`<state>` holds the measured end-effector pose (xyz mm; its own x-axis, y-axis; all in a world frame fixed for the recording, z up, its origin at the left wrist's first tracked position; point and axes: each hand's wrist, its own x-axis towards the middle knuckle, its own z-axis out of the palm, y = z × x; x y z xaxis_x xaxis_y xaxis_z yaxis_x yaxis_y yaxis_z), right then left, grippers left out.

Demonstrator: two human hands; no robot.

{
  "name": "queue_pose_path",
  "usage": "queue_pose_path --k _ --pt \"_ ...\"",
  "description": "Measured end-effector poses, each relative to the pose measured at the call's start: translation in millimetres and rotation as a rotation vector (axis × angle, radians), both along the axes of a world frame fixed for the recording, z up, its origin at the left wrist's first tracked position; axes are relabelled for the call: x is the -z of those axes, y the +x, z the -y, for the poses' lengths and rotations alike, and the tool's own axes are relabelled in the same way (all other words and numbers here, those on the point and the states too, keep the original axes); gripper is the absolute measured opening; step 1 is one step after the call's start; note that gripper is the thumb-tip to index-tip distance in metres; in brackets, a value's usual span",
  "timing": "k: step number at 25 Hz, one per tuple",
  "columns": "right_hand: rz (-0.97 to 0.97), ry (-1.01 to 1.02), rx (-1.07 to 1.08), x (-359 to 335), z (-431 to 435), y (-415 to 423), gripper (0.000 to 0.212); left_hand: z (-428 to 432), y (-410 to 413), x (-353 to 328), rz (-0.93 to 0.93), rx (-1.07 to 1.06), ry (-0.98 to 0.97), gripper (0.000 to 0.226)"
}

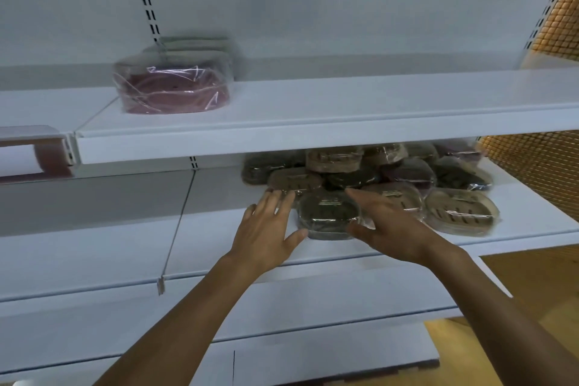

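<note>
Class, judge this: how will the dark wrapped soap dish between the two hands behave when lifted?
The dark soap dish looks like moulded plastic, so probably stiff and light. Its glossy, crinkled wrap may feel slippery. Being low and flat, it should not roll, though the pile behind might shift.

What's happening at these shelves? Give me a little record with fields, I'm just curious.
left hand: open, fingers straight, beside the left edge of the dark wrapped soap dish
right hand: open, at that dish's right edge
lower shelf: bears the dish and, behind it, a pile of wrapped dishes in brown, beige and dark tones
upper shelf: maroon wrapped dish at the left
</note>
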<state>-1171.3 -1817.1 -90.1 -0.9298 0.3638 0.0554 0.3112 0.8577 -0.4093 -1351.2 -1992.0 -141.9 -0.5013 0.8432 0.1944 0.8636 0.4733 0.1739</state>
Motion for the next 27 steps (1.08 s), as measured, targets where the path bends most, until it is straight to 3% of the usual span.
queue_pose_path --k 10,14,19,27 --pt "0.200 0.182 -0.043 49 -41 -21 0.093 -55 2 25 0.054 0.015 -0.084 0.092" --pt "0.163 0.265 -0.036 60 -46 -34 0.098 -75 -2 36 0.124 0.009 -0.096 0.104" --pt "0.062 0.340 -0.033 76 -47 -44 0.090 -82 5 47 0.168 -0.043 0.011 0.103" --pt "0.058 0.389 -0.053 81 -48 -39 0.081 -68 23 47 0.266 -0.064 0.049 0.103"
